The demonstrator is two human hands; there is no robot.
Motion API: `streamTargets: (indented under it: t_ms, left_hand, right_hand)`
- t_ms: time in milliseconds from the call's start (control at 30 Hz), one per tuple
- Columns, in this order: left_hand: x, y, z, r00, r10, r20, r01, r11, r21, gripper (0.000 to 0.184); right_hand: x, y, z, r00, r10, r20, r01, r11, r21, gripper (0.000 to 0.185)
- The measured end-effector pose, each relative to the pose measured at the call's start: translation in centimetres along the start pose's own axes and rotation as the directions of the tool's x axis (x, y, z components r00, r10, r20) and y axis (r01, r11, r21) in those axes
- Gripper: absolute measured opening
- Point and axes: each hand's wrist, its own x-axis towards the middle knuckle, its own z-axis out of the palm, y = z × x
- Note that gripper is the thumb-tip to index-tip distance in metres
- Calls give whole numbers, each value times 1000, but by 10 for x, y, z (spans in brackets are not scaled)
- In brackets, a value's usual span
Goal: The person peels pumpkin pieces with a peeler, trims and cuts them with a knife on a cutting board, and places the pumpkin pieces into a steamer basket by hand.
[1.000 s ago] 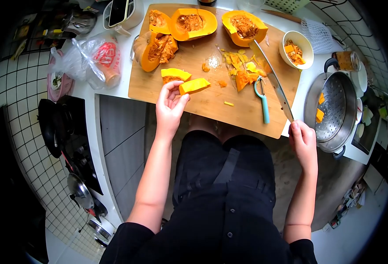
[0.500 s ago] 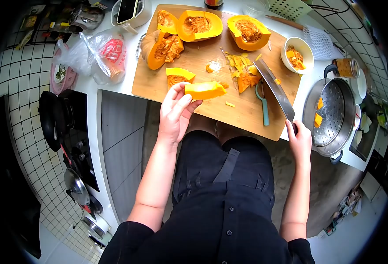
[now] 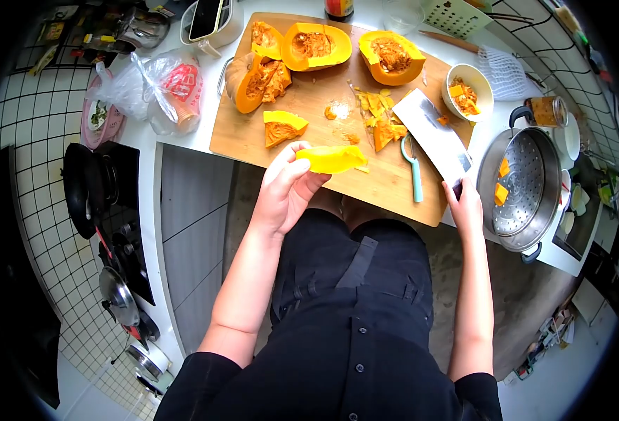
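Note:
My left hand (image 3: pixel 286 188) pinches a peeled pumpkin slice (image 3: pixel 332 159) above the front edge of the wooden cutting board (image 3: pixel 365 184). In my right hand (image 3: pixel 465 205) is the handle of a cleaver (image 3: pixel 432 133), its broad blade lying flat over the board's right side. Beside the blade rest a light-blue peeler (image 3: pixel 415 175) and a heap of pumpkin peelings (image 3: pixel 376 105). A pumpkin wedge (image 3: pixel 283 128) with stringy flesh sits just beyond my left fingers. Larger pumpkin pieces (image 3: pixel 316 46), seeds inside, line the far part of the board.
A white bowl (image 3: pixel 488 95) of pumpkin pulp stands at the board's right. Further right is a steel steamer pot (image 3: pixel 551 161) with pumpkin chunks inside. Plastic bags (image 3: pixel 172 91) lie left of the board, near the stove with pans (image 3: pixel 88 182).
The cleaver has turned from edge-up to flatter, showing its broad face, and shifted slightly left. My left hand has tilted the pumpkin slice and moved it slightly nearer to me.

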Motion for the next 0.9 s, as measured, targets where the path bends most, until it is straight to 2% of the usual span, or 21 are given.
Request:
streamTargets:
  t_ms: [33, 133, 333, 433, 733, 900]
  left_hand:
    - [0, -1, 1, 1000, -31, -6, 31, 999, -38, 29]
    - [-2, -3, 10, 996, -74, -56, 74, 997, 0, 34]
    - [-5, -10, 17, 996, -76, -57, 84, 984, 155, 31]
    - [-4, -13, 16, 994, -105, -26, 107, 982, 157, 29]
    - [-3, -16, 20, 992, -124, 8, 121, 977, 175, 24]
    - [-1, -16, 21, 991, -132, 5, 130, 986, 103, 22]
  right_hand:
    - [2, 0, 0, 1000, 15, 24, -15, 1000, -10, 45]
    - [11, 3, 2, 998, -33, 62, 37, 997, -65, 44]
    - [25, 0, -5, 990, -70, 125, 95, 973, -212, 44]
    - [28, 5, 1, 985, -131, 109, 153, 959, -239, 43]
    - [27, -5, -3, 981, -130, 141, 168, 938, -303, 43]
    - [29, -6, -3, 978, -123, 169, 173, 930, -323, 42]
